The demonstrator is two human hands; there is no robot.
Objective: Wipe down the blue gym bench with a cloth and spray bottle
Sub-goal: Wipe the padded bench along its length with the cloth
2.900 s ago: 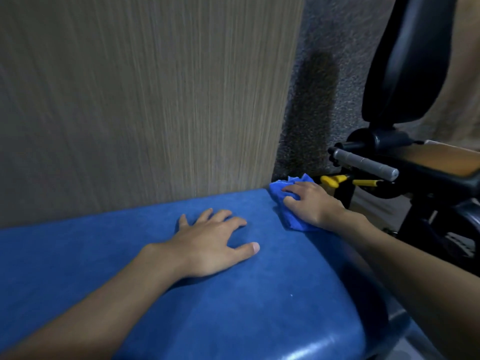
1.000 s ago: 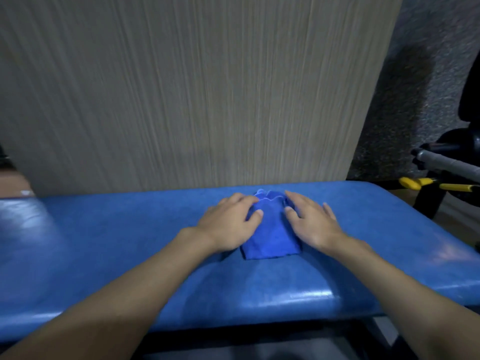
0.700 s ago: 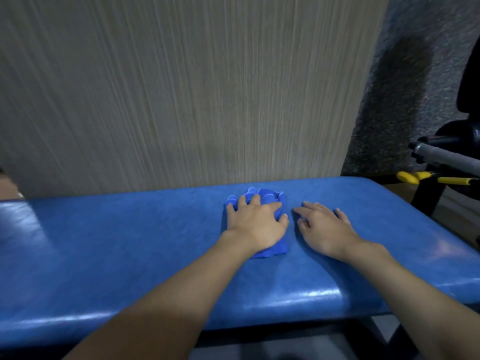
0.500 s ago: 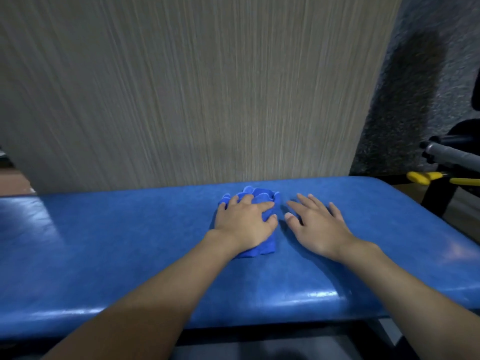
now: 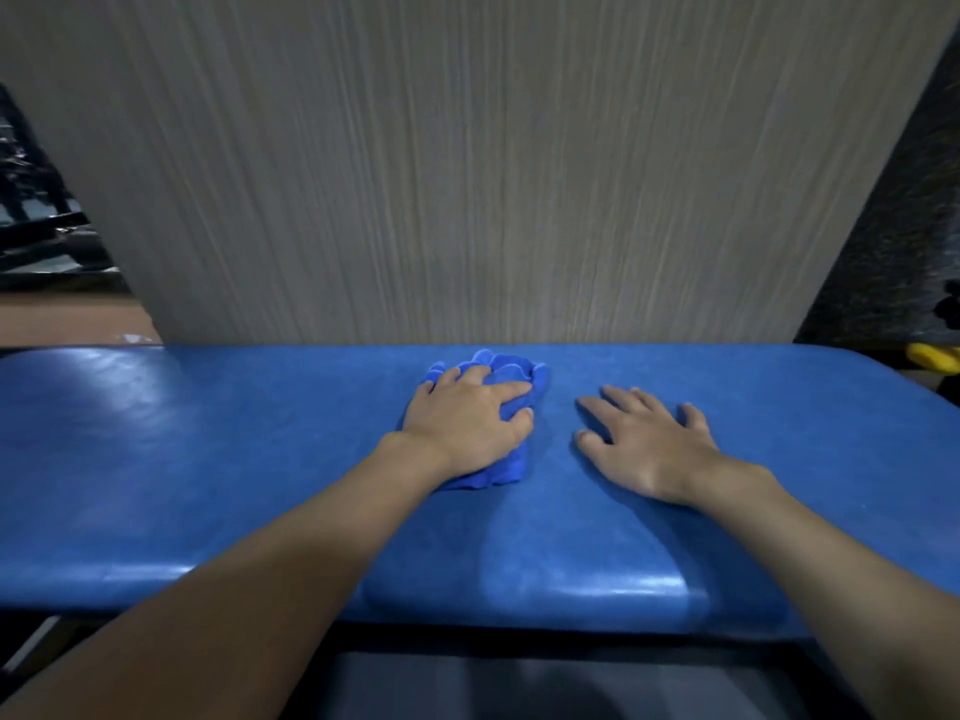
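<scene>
The blue padded gym bench (image 5: 218,459) runs across the view from left to right. A crumpled blue cloth (image 5: 506,374) lies on it near the far edge, and my left hand (image 5: 467,423) presses down on it with the fingers gripping the bunched fabric. To the right of the cloth, my right hand (image 5: 649,441) rests flat on the bench with fingers spread and nothing in it. No spray bottle is in view.
A wood-grain panel (image 5: 467,163) rises directly behind the bench. Dark speckled wall and a yellow part (image 5: 932,358) of a machine show at the right edge. Dark equipment (image 5: 36,220) and brown floor lie at the far left.
The cloth passed from my right hand to my left. Since half a second ago my right hand has moved a little away to the right, and the left hand with the cloth has shifted slightly left.
</scene>
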